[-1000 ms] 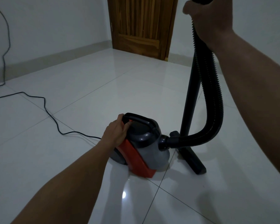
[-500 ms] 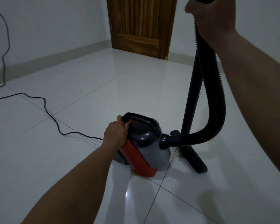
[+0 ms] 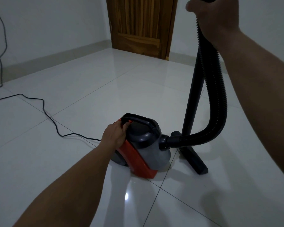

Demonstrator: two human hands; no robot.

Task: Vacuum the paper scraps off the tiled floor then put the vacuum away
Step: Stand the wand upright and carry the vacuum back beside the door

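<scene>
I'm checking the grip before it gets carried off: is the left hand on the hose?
No, the left hand grips the handle of the vacuum, while the right hand holds the hose.

one vacuum (image 3: pixel 147 145), one hose (image 3: pixel 218 99), one wand (image 3: pixel 192 99), one cord (image 3: pixel 44 108), one door (image 3: pixel 141 25), one left hand (image 3: pixel 114 135), one right hand (image 3: pixel 215 18).

One view only, worn on the head, wide-angle. It faces forward and down across the tiled floor (image 3: pixel 88 95) toward the wooden door (image 3: pixel 141 25) in the far corner. The vacuum (image 3: pixel 143 145) sits near, just below centre, with the left hand (image 3: pixel 114 135) at its handle (image 3: pixel 141 119). The right hand (image 3: pixel 215 18), gripping the hose (image 3: pixel 218 95), is close to the lens and cut by the top edge.
</scene>
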